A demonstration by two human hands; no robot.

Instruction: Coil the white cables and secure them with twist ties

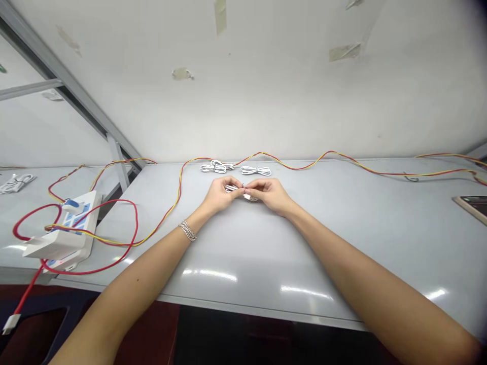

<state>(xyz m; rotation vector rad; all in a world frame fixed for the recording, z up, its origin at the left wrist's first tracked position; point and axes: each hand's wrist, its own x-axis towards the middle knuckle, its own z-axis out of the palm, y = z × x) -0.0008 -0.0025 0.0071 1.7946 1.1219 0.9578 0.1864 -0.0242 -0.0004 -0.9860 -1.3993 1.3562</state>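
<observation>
My left hand and my right hand meet over the grey table, fingertips pinched together. Between them is a coiled white cable, mostly covered by the fingers. Its white plug pokes out below the right fingertips. A thin dark tie end sticks up where the fingertips meet; which hand grips the tie I cannot tell. Just behind my hands lie more tied white cables, one bundle behind the left hand and another bundle behind the right.
A white power strip with a white adapter and looped red cord sits at the left. Red and yellow wires run along the table's back edge. A phone-like device lies far right. Another white cable bundle is far left.
</observation>
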